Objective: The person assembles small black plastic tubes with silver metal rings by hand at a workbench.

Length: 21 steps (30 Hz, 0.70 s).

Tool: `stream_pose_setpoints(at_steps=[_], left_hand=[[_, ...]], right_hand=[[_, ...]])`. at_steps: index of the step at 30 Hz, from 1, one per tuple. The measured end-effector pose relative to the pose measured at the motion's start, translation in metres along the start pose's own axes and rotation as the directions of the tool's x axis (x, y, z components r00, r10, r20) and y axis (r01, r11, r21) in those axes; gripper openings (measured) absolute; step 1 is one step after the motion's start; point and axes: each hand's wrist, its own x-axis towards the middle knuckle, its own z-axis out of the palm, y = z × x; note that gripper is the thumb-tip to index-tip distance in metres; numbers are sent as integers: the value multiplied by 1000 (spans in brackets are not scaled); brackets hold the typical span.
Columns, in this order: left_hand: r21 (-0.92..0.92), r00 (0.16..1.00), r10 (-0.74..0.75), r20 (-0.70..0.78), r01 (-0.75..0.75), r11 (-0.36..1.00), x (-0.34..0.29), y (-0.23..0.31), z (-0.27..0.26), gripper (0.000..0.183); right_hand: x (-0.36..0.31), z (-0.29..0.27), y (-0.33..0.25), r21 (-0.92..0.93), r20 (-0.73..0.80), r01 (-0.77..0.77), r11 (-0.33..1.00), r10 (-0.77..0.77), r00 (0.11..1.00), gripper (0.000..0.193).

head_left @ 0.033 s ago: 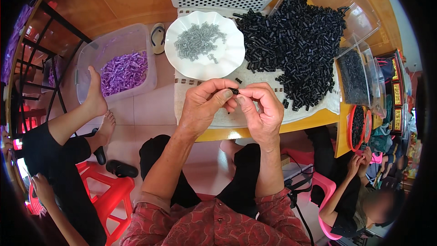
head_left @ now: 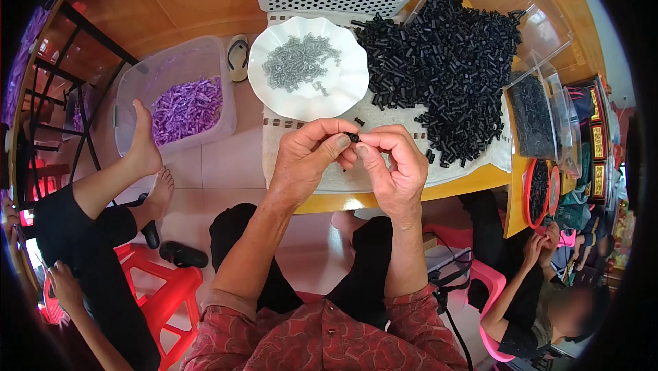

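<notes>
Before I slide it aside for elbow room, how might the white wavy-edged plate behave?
The plate is probably stiff, judging by its wavy rim. It may drag the cloth beneath it. The clear pieces, heaped loosely, could slide if it tilts.

Comparing the two views from my remote seat, I can make out no definite change. My left hand (head_left: 308, 155) and right hand (head_left: 394, 165) show no visible shift, nor does the small black piece (head_left: 353, 137) pinched at their fingertips. Over the bench (head_left: 312, 180), I find nothing added to or taken from the heap of black pieces (head_left: 439, 76) or the clear pieces (head_left: 298, 62) on the white plate (head_left: 264, 93). Any movement in the hand of the person at left (head_left: 66, 289), or in the person at right (head_left: 528, 316), is too slight for me to tell.
</notes>
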Motion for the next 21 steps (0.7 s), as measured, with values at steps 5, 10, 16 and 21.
stream_pose_setpoints(at_steps=[5, 10, 16, 21], left_hand=[[137, 999, 34, -8, -32, 990, -2, 3, 1, 16], [271, 996, 85, 16, -86, 959, -1, 1, 1, 16], [296, 991, 126, 34, -131, 946, -1, 4, 3, 15], [180, 997, 26, 67, -38, 983, -2, 9, -2, 17]], right_hand=[[1, -2, -8, -121, 34, 14, 993, -10, 999, 11], [0, 1, -7, -168, 27, 38, 985, -34, 999, 12], [0, -2, -4, -90, 26, -9, 996, 11, 1000, 12], [3, -9, -4, 40, 47, -77, 996, 75, 996, 14]])
